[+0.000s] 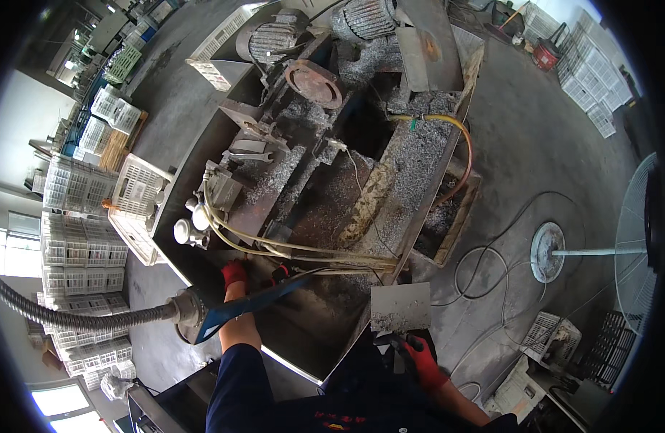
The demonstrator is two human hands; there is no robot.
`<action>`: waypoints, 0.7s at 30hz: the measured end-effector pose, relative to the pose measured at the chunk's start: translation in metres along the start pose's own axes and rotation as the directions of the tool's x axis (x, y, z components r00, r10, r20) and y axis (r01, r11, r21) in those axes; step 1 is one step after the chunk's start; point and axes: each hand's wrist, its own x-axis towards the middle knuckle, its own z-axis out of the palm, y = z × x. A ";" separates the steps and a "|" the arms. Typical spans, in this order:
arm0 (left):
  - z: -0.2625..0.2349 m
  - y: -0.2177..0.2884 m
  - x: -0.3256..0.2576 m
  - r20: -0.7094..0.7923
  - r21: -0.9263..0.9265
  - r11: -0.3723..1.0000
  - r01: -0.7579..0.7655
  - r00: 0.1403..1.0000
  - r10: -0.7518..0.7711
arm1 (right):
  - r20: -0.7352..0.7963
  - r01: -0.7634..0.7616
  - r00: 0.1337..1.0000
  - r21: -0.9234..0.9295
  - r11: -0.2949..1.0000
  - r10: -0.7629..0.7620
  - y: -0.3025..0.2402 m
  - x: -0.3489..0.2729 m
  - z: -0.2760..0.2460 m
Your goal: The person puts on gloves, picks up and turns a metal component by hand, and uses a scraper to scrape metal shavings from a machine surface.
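My right hand [425, 362], in a red glove with black fingers, is closed at the lower edge of a flat grey metal plate [401, 307]. Dark crumbs and shavings lie on that plate; whether it has a handle is hidden by the fingers. My left hand [234, 273], also red-gloved, reaches down into the near left part of a machine bed [325, 209] strewn with metal shavings. Its fingers are too small and hidden to make out. Beside it sits a small red-and-black thing [280, 273] of unclear kind. Yellowish hoses [311, 249] run just beyond both.
A blue panel [253, 303] on a flexible metal conduit [80, 317] crosses over my left forearm. Motors [271, 40] and a wrench [249, 156] are on the machine. At right stand a floor fan [635, 245] and looped cables [484, 274]. White crates [84, 245] are stacked left.
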 end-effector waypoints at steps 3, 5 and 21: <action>-0.047 0.000 0.034 -0.397 -0.484 0.871 -0.087 0.909 -0.130 | 0.057 0.009 0.998 0.099 0.995 -0.015 -0.011 -0.001 0.004; -0.065 0.008 0.039 -0.610 -0.755 0.545 -0.365 0.696 -0.379 | 0.005 -0.098 0.995 0.082 0.992 0.098 -0.012 -0.001 0.003; -0.071 0.026 0.005 -0.530 -0.578 0.774 -0.260 0.840 -0.114 | -0.088 -0.151 0.982 0.136 0.979 0.164 0.023 0.010 -0.031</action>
